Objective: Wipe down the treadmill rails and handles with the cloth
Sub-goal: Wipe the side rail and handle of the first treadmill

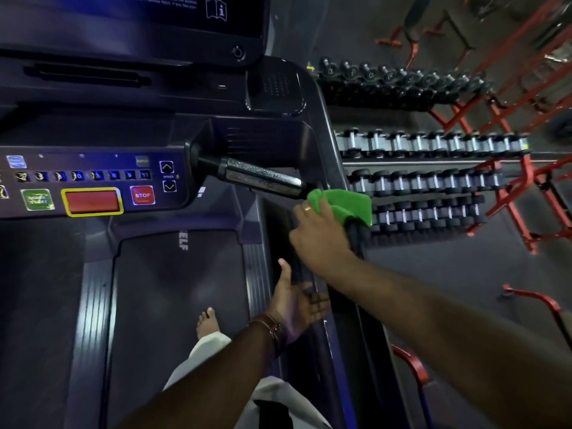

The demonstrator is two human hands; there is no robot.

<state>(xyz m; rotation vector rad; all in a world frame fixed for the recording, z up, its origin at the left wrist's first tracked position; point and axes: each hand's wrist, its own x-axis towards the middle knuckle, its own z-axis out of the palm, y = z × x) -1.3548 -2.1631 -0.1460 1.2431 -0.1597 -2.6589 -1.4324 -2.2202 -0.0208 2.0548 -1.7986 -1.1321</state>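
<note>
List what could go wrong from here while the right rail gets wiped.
1. The right hand pushes the green cloth along the side rail near the console; a slip might bump the STOP button or speed keys.
2. A bare foot stands on the belt; if it started, a fall is likely.

The right hand [322,239] hides the rail [359,239] under the cloth [343,203].

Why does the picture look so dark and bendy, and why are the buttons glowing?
Head view: the gym is dim, so the lit console buttons glow and smear; the wide lens bends the dumbbell racks; the right hand with the green cloth looks slightly blurred.
</note>
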